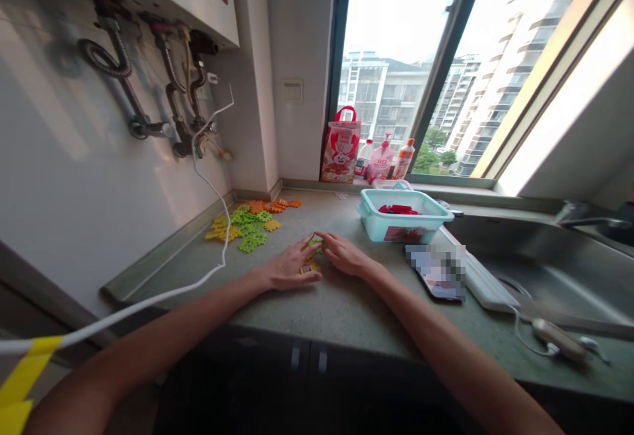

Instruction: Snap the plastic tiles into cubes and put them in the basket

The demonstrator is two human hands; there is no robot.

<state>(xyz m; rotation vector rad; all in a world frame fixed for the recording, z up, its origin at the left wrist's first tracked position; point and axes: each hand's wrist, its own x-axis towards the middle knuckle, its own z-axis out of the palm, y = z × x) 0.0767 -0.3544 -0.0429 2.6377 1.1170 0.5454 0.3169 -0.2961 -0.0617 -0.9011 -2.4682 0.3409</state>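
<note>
My left hand (292, 267) lies low over the counter, fingers spread, its thumb beside a small yellow piece (308, 267). My right hand (344, 253) reaches in from the right, its fingertips meeting those of my left hand at a green piece (315, 245) partly hidden under the fingers. What the right fingers hold, if anything, is too small to tell. To the left lies a loose pile of green pieces (252, 227), with yellow pieces (221, 229) and orange pieces (277, 206) around it.
A light blue tub (406, 224) with red pieces stands right of my hands. Beside it are a phone (438, 276), a white power strip (483, 280) and a steel sink (555, 263). A white cable (173, 295) crosses the left side. Bottles (381, 160) stand by the window.
</note>
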